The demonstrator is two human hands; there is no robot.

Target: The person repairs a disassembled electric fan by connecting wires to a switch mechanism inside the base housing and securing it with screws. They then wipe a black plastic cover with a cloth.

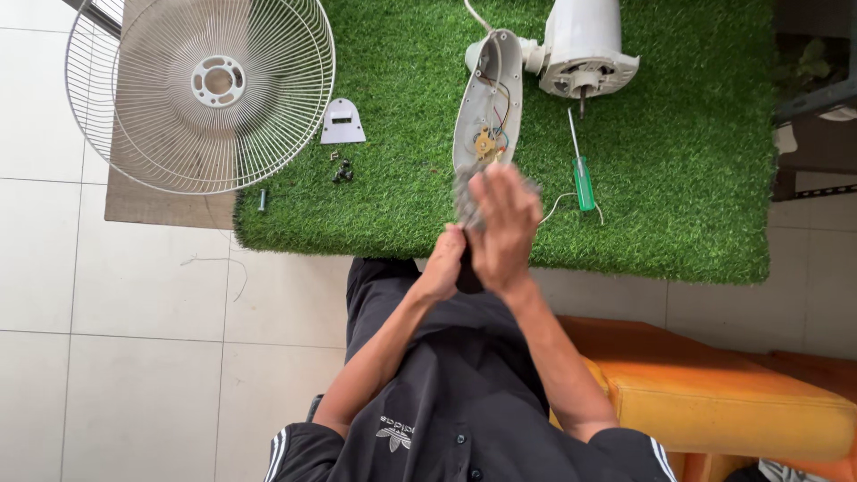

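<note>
Your hands work over rough green fake-grass matting (678,178); the fan housing (486,98) and motor body (585,45) upper centre look smooth glossy white plastic. Wire grille (201,89) upper left is painted metal, screwdriver (582,170) has a steel shaft with translucent green plastic grip, floor tiles (107,357) matt.

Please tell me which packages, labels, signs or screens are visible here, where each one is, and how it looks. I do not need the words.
No packages, signs or screens are in view.
Logo on the person's black shirt: low in the picture at the chest, a small white emblem of slanted stripes above short white lettering.
</note>
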